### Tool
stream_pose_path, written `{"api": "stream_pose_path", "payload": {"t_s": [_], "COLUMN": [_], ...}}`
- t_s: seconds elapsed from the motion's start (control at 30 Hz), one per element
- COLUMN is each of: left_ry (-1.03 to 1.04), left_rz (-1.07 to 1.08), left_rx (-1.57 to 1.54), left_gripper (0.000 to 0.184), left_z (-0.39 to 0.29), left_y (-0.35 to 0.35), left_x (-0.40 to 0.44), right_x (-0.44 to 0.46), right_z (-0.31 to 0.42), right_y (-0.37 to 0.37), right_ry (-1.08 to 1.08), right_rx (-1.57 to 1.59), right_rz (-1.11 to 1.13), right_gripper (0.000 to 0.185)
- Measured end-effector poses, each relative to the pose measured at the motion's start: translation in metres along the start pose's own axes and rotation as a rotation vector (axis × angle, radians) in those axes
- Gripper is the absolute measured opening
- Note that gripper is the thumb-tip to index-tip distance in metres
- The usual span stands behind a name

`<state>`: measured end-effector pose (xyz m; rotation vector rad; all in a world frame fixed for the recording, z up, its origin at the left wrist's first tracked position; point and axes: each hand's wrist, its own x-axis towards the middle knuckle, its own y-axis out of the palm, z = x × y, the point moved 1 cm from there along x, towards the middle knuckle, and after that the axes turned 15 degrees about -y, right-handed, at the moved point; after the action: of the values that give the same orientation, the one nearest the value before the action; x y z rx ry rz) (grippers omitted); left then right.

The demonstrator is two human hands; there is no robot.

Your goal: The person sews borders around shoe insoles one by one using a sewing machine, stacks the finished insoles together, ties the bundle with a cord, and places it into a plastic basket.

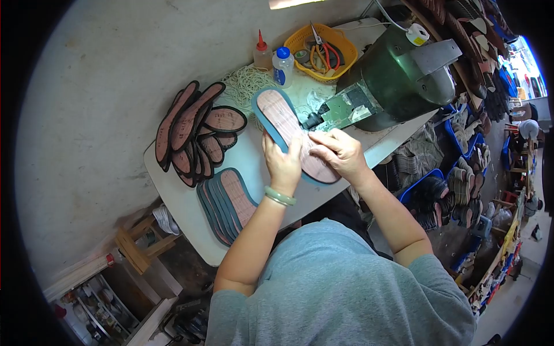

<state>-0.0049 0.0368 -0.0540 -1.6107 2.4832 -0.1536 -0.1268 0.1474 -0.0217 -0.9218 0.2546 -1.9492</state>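
Observation:
A shoe sole with a pale pinkish, wood-grained face and a blue-grey rim is held slanting over the table, in front of the green machine. My left hand, with a green bangle at the wrist, grips its left edge, thumb on the face. Curled over the opposite edge of the sole, my right hand has its thumb and fingers closed on it; whether they also pinch something small is hidden. Left of my left forearm lies a fanned stack of similar blue-rimmed soles. Behind it is a pile of black-edged soles.
At the back of the white table are tangled pale cord, a red-tipped bottle, a blue-capped bottle and a yellow basket with pliers. A wooden stool stands lower left. Blue crates with soles sit right.

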Motion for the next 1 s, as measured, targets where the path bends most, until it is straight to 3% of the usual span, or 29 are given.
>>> {"api": "stream_pose_path", "payload": {"t_s": [0.07,0.1,0.2,0.23,0.33,0.37,0.47,0.5,0.6,0.67,0.73,1.0], "left_ry": [-0.118,-0.062,-0.296,-0.389,-0.504,-0.548,-0.191,-0.115,0.387,0.281,0.110,-0.205], "left_rz": [0.045,0.057,0.117,0.110,0.098,0.100,-0.040,-0.236,0.077,0.668,0.916,0.701], "left_rx": [-0.077,-0.032,-0.218,-0.305,-0.362,-0.251,0.044,0.279,0.734,0.664,0.547,0.433], "left_gripper": [0.033,0.033,0.031,0.031,0.034,0.040,0.057,0.070,0.069,0.055,0.038,0.037], "left_z": [-0.001,0.004,0.009,0.008,0.004,0.008,0.021,0.021,-0.030,-0.050,-0.053,-0.047], "left_y": [0.001,-0.001,-0.007,-0.006,-0.012,-0.017,-0.026,-0.024,-0.040,-0.047,-0.042,-0.055], "left_x": [0.007,0.012,0.021,0.022,0.025,0.028,0.046,0.048,0.066,0.088,0.103,0.072], "right_x": [-0.011,-0.028,-0.043,-0.050,-0.059,-0.060,-0.050,-0.044,-0.034,-0.026,-0.016,0.003], "right_z": [-0.007,-0.015,-0.002,0.003,0.003,0.000,0.011,0.016,0.016,0.011,0.009,0.007], "right_y": [0.000,0.009,0.002,0.008,0.023,0.029,0.035,0.038,0.042,0.044,0.042,0.034], "right_ry": [0.125,0.408,0.622,0.713,0.744,0.771,0.784,0.778,0.804,0.817,0.837,0.856], "right_rx": [0.136,0.564,0.972,0.952,1.145,1.088,1.134,1.107,1.081,1.040,0.985,0.734], "right_rz": [-0.106,-0.252,-0.165,-0.081,0.130,0.069,-0.092,-0.146,-0.200,-0.192,-0.170,-0.133], "right_gripper": [0.031,0.030,0.031,0.031,0.033,0.031,0.030,0.028,0.027,0.028,0.029,0.033]}}
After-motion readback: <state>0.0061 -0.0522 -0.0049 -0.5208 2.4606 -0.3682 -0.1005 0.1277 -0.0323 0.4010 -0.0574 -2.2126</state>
